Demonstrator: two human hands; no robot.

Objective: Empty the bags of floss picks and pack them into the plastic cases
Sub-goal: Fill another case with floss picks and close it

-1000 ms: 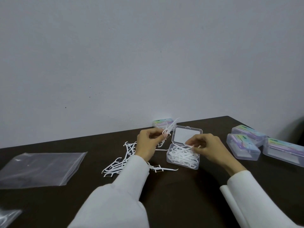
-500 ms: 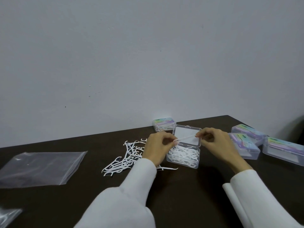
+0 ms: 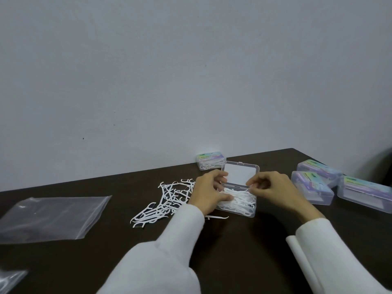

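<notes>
Hands over the open case (image 3: 237,205) at table (image 3: 244,251) centre. My left hand (image 3: 209,193) rests on the case's left edge, fingers curled onto the picks (image 3: 238,199) inside; whether it grips any, I cannot tell. My right hand (image 3: 270,187) pinches a pick at the case's far right corner. Lid (image 3: 239,174) stands up behind. Loose picks (image 3: 165,200) piled just left of the case. Empty bag (image 3: 48,217) flat, far left. Closed cases (image 3: 311,193) grouped at right; one more (image 3: 211,161) against the wall.
</notes>
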